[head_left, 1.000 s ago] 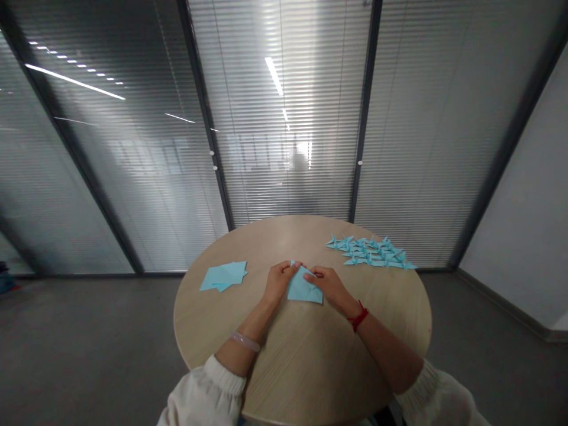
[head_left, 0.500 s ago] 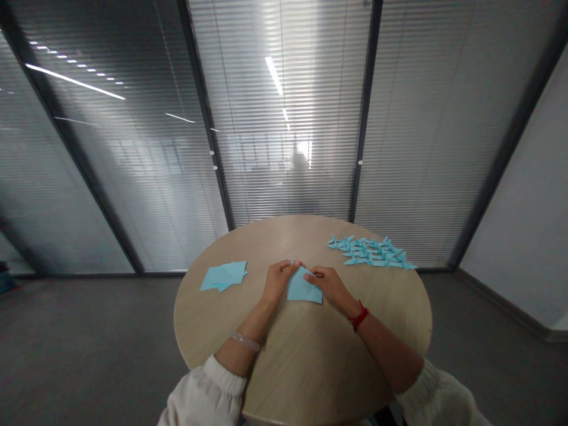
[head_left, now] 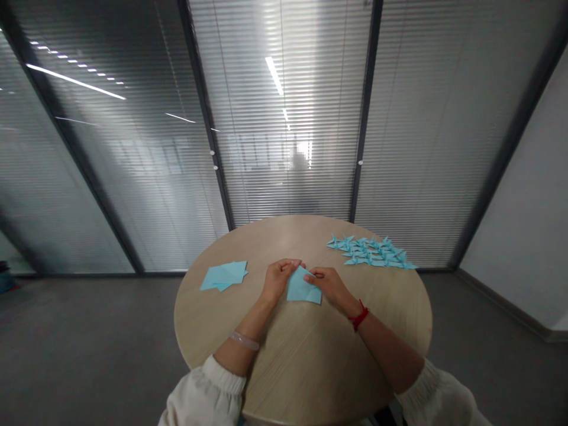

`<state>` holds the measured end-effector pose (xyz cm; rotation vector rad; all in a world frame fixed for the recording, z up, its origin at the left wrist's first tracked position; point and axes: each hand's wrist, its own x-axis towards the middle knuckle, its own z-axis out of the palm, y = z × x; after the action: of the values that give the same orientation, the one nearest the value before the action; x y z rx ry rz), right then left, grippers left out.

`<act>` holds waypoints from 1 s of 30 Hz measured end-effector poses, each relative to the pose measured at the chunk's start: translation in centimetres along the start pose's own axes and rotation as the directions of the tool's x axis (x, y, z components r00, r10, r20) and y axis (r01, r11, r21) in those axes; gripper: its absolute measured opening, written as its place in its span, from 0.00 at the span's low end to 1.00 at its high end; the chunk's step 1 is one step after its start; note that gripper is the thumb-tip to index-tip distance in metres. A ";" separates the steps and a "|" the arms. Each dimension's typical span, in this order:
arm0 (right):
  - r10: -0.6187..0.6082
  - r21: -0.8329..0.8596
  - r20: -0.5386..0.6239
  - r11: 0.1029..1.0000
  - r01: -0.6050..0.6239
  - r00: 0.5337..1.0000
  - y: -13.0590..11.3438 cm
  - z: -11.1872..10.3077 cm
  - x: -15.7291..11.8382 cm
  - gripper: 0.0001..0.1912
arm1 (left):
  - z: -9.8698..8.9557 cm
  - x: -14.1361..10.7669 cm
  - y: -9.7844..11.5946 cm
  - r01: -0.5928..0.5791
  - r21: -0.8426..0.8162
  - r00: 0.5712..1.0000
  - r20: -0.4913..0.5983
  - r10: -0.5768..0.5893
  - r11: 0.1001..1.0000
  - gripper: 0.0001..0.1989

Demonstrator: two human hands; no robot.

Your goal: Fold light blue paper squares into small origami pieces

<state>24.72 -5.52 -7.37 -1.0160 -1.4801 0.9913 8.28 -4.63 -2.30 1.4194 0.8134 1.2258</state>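
Between my hands, over the middle of the table, is a light-blue sheet of origami paper (head_left: pixel 303 291), creased and partly folded. My left hand (head_left: pixel 278 277) pinches its upper left edge, thumb and fingers closed. On the upper right edge, my right hand (head_left: pixel 326 281) grips the same sheet between thumb and fingers. The fingertips of both hands are close together near the sheet's top corner, and they hide part of the fold.
A small stack of blue paper sheets (head_left: pixel 224 275) lies on the left of the round wooden table (head_left: pixel 293 361). Rows of folded blue paper cranes (head_left: pixel 373 251) stand at the back right. Behind the table is a glass partition with blinds (head_left: pixel 288 189).
Both hands keep their hold on the paper. The left hand and the sheet's lower edge have shifted very slightly; the rest looks the same.
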 end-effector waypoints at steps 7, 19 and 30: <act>0.003 -0.058 0.011 0.998 -0.002 1.000 -0.1 -0.1 0.0 0.23 | -0.5 0.4 -0.4 -0.057 0.057 0.998 0.007 0.057 0.997 0.21; 0.015 -0.083 0.029 0.996 -0.013 0.999 0.0 -0.3 0.1 0.23 | -0.7 0.5 -0.7 -0.030 0.047 0.999 0.026 0.028 0.998 0.25; 0.012 -0.085 0.056 0.996 -0.007 0.998 -0.6 0.1 -0.3 0.22 | 0.0 0.0 -0.6 0.094 0.199 0.995 -0.042 -0.087 0.975 0.23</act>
<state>24.65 -6.04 -6.89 -1.0641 -1.5764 0.9774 8.38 -4.44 -2.88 1.5092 1.0378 1.1242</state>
